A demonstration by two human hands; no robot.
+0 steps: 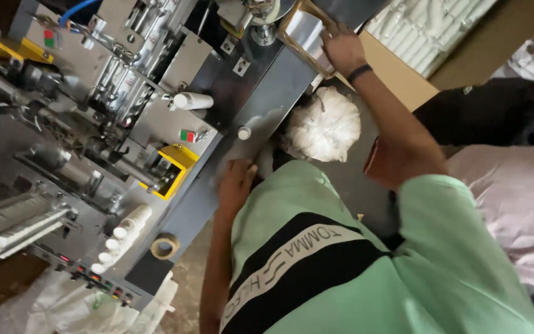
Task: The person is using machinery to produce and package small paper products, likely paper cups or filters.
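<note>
Atop machine: right hand grips clear film sheet; left hand flat on ledge, fingers hidden.

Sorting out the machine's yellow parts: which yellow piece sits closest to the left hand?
The yellow bracket mid-machine, beside the left hand; the other yellow piece sits top left.

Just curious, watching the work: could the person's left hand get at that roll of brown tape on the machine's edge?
Probably yes. The left hand rests on the machine's grey ledge, and nothing stands between it and the tape roll farther along.
</note>
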